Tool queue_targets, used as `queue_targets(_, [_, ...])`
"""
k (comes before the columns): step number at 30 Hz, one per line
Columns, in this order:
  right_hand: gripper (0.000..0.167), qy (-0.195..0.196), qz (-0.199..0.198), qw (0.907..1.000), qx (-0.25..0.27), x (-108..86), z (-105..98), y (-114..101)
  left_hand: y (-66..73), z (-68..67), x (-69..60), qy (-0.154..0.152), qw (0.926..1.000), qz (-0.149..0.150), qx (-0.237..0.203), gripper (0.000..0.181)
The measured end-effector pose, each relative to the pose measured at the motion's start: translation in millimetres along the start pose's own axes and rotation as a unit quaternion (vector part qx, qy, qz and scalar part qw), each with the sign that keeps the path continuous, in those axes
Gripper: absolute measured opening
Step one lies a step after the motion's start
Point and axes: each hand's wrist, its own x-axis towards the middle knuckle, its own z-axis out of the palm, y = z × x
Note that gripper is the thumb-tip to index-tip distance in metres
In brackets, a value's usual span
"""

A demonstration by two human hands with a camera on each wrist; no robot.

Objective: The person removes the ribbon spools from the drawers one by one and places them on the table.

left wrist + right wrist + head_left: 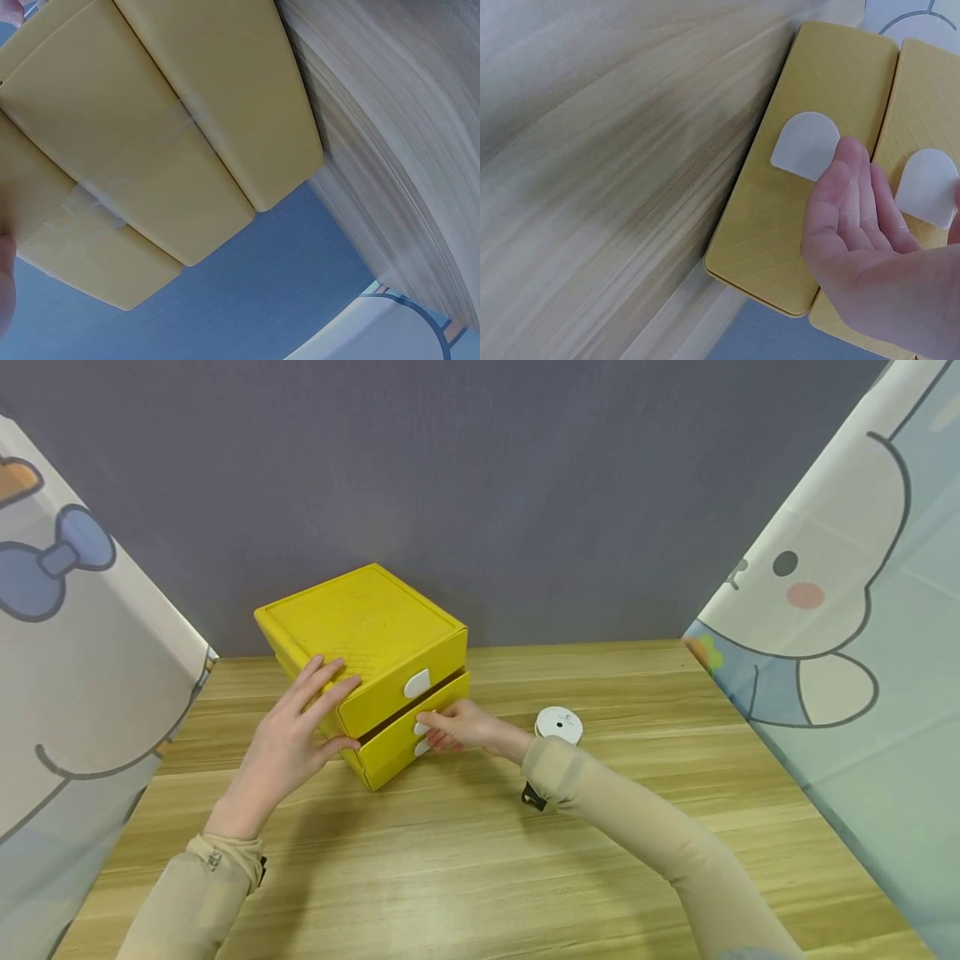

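A yellow drawer box (363,614) with three stacked drawers and white tab handles stands on the table. My left hand (288,739) rests on its near left corner, fingers extended over the top and thumb against the front edge. With thumb and fingers, my right hand (465,727) pinches the middle drawer's white handle (928,187). Below that, the bottom drawer's white handle (806,146) shows beside my fingertips. A dark gap runs above the middle drawer (401,739), which sits slightly forward of the top one. The left wrist view shows the box's yellow side (142,120) with clear tape across it.
A white round spool (558,724) with a small centre hole lies on the wooden table (420,877), right of the box and beyond my right forearm. A grey wall (570,502) rises behind, with cartoon-printed cloth (817,585) along both sides.
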Motion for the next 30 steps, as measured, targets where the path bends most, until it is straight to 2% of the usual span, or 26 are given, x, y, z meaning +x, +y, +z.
queue_targets(7, [0.053, 0.006, 0.01, 0.9999, 0.002, 1.7, 1.1, -1.0, -0.9, -0.3, -0.7, -0.004, 1.0, -0.002, 0.002, 0.093])
queue_targets(30, [0.048, 0.015, 0.003, 0.9999, 0.007, 7.5, 3.3, -4.7, -1.7, -0.1, -0.8, -0.011, 0.9999, -0.002, 0.002, 0.096])
